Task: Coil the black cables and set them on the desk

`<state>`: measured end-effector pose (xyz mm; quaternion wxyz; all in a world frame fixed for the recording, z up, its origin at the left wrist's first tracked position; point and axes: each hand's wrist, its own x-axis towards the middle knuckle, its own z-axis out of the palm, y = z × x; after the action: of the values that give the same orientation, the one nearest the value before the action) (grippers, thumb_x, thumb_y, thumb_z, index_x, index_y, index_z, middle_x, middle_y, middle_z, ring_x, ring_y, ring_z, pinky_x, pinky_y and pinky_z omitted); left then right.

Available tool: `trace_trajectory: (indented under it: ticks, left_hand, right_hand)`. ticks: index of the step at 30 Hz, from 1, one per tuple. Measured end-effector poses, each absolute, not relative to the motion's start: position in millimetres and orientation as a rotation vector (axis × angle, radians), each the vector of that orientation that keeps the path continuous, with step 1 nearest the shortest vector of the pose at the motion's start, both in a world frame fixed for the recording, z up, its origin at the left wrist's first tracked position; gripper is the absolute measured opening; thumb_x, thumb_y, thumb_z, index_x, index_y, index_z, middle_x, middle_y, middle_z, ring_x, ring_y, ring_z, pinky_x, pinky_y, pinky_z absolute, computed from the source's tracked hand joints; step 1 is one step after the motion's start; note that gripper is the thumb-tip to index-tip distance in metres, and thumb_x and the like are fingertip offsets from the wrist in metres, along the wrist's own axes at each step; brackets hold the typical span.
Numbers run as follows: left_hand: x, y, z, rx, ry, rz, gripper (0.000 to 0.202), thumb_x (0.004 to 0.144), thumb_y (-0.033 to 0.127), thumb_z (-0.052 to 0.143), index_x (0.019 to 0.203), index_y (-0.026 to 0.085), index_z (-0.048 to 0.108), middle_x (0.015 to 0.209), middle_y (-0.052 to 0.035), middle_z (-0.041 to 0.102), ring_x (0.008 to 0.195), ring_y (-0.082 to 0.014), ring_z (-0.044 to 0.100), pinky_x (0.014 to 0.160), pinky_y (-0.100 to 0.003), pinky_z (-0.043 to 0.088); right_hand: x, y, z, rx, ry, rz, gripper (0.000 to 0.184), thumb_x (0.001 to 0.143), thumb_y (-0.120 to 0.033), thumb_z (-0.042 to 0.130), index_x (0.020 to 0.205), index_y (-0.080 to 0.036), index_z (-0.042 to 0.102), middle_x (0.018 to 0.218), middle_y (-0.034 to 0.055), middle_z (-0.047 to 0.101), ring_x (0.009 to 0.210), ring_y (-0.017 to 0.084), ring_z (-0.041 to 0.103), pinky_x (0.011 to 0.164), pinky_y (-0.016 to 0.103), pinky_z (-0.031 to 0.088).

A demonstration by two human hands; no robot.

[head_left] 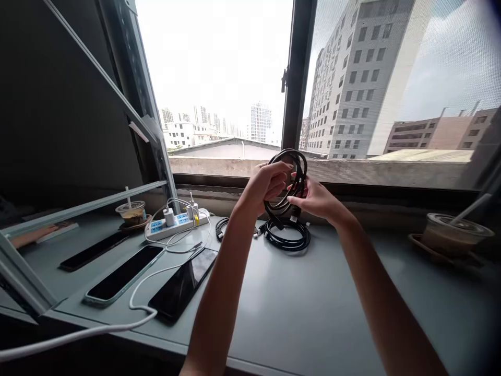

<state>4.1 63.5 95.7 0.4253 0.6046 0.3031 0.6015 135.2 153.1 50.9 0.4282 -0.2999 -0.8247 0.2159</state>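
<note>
Both my hands are raised in front of the window, holding a coiled black cable. My left hand has its fingers curled around the coil's left side. My right hand pinches the coil's lower right part near a plug end. Below them on the grey table lies a second black cable coil, and a smaller black cable lies to its left.
Three dark phones lie at the left; white cables run to a white power strip. An iced drink cup stands behind it, another cup at the right. Another person's hand rests at far left.
</note>
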Motion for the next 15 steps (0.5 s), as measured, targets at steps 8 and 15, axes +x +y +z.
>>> trace_trajectory:
  ticks: [8,15]
  left_hand:
    - [-7,87,85,1.475,0.699,1.401,0.041,0.08,0.022,0.044,0.049,0.02,0.017,0.04,0.0081,0.012,0.034,-0.0039,0.012,0.037,-0.022,0.015]
    - [-14,141,41,1.439,1.637,1.228,0.014,0.079,0.028,0.052,0.073,0.016,0.047,0.053,0.0022,0.05,0.046,-0.0097,0.053,0.044,-0.019,0.042]
  right_hand:
    - [143,158,58,-1.255,-1.772,0.125,0.041,0.086,-0.042,0.049,0.056,-0.017,0.059,0.056,0.0087,0.058,0.072,0.026,0.059,0.071,0.035,0.044]
    - [148,203,29,-1.416,-1.829,0.497,0.037,0.085,-0.023,0.048,0.05,-0.014,0.055,0.052,0.0045,0.057,0.057,0.014,0.056,0.06,0.023,0.043]
